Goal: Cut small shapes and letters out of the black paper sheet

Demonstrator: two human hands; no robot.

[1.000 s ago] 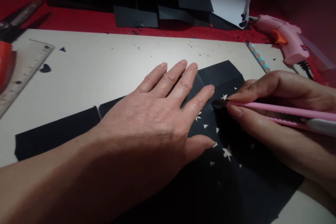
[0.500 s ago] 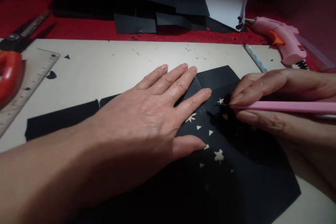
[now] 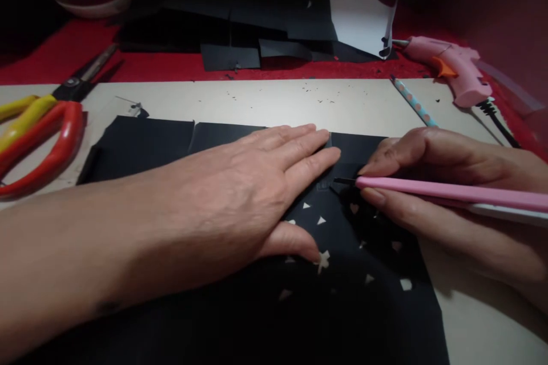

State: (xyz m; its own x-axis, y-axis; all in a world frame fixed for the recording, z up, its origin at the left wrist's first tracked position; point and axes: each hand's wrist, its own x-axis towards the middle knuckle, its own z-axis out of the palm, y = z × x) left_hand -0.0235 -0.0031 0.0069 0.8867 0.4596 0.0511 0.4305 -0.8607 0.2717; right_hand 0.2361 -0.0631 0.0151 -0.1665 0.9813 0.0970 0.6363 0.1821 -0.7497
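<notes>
A large sheet of black card (image 3: 240, 319) lies across the white work surface, with small star, triangle and heart cut-outs through which a pale colour shows. My left hand (image 3: 257, 182) presses flat on the card, fingers stretched out, its thumb beside a star cut-out (image 3: 324, 261). From the right, my right hand (image 3: 411, 182) pinches a pink craft knife (image 3: 428, 189) between thumb and fingers. The dark blade tip is at a small faint outlined figure (image 3: 324, 185) on the card, just below my left index finger. Whether the tip touches the card I cannot tell.
Scissors with red and yellow handles (image 3: 68, 131) lie at the left. Further back are a pink glue gun (image 3: 454, 65) with its cord, a dotted blue pencil (image 3: 413, 100), black card pieces (image 3: 231, 57) and a white sheet (image 3: 362, 20) on red cloth, plus a bowl (image 3: 92, 5).
The black card has turned clockwise, its far edge now nearly level. Both hands shifted with it, and the knife tip is nearer the outlined figure. The view has also moved slightly.
</notes>
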